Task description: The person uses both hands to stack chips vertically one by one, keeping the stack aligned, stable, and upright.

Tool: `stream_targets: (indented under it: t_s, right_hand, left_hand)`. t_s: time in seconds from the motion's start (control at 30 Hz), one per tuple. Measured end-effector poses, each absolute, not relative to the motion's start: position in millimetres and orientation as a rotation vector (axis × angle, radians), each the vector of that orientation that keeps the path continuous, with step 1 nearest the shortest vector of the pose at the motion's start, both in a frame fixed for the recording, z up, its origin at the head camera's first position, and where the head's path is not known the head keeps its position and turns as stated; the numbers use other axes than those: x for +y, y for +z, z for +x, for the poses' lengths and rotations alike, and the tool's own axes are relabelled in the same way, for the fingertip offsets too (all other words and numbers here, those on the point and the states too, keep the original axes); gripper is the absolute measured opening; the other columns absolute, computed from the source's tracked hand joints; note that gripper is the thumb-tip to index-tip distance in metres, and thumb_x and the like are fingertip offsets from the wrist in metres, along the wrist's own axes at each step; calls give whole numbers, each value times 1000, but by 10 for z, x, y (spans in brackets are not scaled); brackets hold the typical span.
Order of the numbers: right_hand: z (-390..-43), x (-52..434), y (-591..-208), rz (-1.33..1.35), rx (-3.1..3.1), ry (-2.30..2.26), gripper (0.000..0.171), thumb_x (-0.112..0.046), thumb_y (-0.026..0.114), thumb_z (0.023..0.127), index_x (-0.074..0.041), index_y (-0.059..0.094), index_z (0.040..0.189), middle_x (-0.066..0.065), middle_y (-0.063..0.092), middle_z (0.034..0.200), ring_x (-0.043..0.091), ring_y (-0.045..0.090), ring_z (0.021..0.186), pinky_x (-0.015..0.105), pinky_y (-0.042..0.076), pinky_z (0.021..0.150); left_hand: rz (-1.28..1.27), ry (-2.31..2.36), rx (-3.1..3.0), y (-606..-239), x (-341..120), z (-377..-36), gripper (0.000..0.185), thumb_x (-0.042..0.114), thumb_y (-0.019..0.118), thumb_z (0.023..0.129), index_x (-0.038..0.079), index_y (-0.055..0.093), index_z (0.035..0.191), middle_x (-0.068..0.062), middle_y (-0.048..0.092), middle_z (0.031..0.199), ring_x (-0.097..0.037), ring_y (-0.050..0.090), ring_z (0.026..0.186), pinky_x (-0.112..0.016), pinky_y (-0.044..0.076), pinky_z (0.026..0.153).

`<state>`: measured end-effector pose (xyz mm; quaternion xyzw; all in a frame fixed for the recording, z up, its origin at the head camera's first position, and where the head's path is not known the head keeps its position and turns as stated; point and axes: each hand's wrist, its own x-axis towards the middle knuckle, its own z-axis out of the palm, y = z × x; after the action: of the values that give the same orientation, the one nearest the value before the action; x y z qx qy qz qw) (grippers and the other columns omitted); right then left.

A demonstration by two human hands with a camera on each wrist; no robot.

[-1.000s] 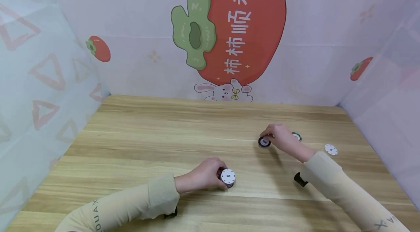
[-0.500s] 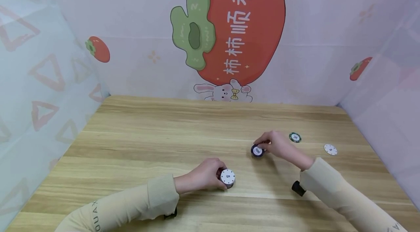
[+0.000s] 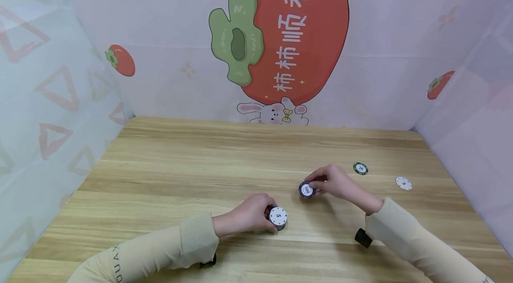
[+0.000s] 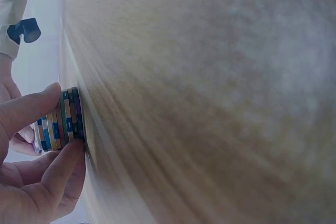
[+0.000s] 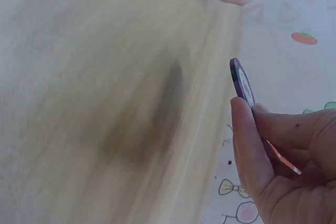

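Note:
My left hand grips a stack of poker chips around its sides, with a white "5" chip on top. In the left wrist view, the multicoloured edges of the stack show between thumb and fingers, the lowest chip right at the tabletop. To the right and a little farther back, my right hand pinches a dark purple "500" poker chip by its edge. The right wrist view shows that chip between thumb and fingertips, raised off the wood, its shadow below.
A green-edged "20" chip lies flat beyond my right hand. Farther right is a white chip. The wooden table is bounded by printed cloth walls at the back and both sides.
My right hand has moved left and nearer to me with the purple chip, uncovering the green chip behind it. My left hand stays on the stack.

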<state>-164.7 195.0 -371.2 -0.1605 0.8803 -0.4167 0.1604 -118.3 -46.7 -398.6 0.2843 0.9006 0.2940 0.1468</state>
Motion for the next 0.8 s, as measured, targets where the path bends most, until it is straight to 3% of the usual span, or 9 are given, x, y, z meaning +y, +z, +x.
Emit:
stream_targets:
  t_s: [0.8]
  right_hand:
    - [-1430, 1689, -3796, -432, 2186, -1392, 19, 3, 59, 83, 12, 61, 100, 16, 64, 90, 17, 62, 71, 34, 53, 64]
  left_hand:
    - [774, 879, 2545, -3965, -480, -1189, 40, 20, 84, 60, 5, 66, 92, 7, 55, 79, -3, 48, 72, -18, 40, 67]
